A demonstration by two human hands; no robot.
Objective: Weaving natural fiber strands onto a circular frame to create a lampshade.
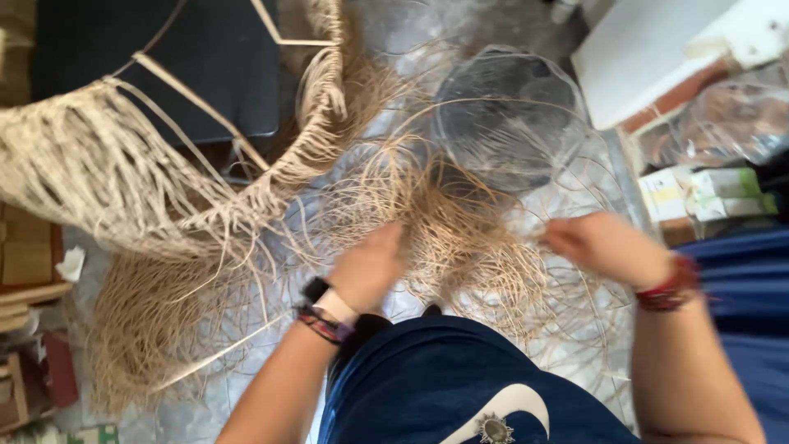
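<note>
A tangled heap of tan straw fibres lies on the floor in front of me. My left hand reaches into the heap with its fingers buried among the strands; a watch and braided bands sit on that wrist. My right hand is at the heap's right edge, fingers pinched on a few thin strands; motion blur hides the exact grip. A partly woven fibre piece on a stick frame hangs at the left, its loose fringe trailing down to the floor.
A clear round plastic bowl stands beyond the heap. A dark cushion lies at top left. Small boxes and a white board are at right, wooden pieces at left. Blue cloth covers my lap.
</note>
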